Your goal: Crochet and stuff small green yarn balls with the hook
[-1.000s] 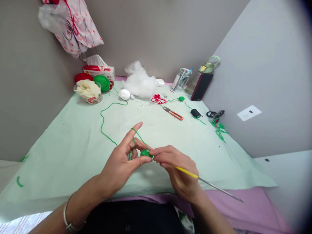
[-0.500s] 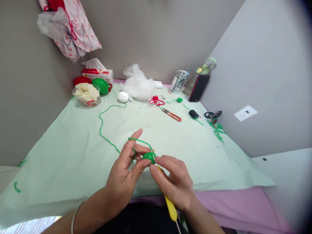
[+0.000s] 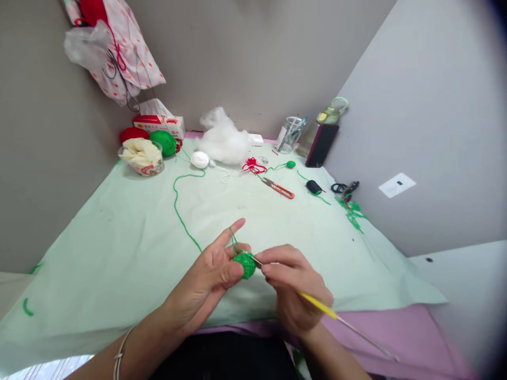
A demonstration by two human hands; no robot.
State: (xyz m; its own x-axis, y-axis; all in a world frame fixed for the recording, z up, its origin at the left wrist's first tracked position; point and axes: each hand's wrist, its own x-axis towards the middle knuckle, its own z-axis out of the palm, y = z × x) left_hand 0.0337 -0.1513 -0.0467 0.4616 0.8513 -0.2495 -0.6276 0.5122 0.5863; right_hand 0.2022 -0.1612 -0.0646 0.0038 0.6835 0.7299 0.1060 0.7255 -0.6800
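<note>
My left hand (image 3: 216,266) pinches a small round green crochet piece (image 3: 245,265) between thumb and fingers. Green yarn (image 3: 186,224) loops over its raised index finger and trails back across the cloth toward the green yarn ball (image 3: 163,143). In my right hand (image 3: 297,285) is a crochet hook (image 3: 319,304) with a yellow grip, held like a pen. The hook's metal tip meets the upper right edge of the green piece; whether it sits inside a stitch I cannot tell. A second metal end sticks out past my right hand to the lower right.
Orange thread snips (image 3: 278,188), a red yarn tangle (image 3: 254,166), a small green piece (image 3: 291,164) and a black piece (image 3: 314,187) lie beyond my hands. White stuffing (image 3: 224,138), a tissue box (image 3: 160,124), a plastic tub (image 3: 141,157), a clear cup (image 3: 291,134) and a phone (image 3: 322,146) stand farther back.
The hook has swung from steep to flatter, its rear end now pointing right. My right hand has turned and shifted slightly right. The yarn runs more tightly from the left index finger to the piece.
</note>
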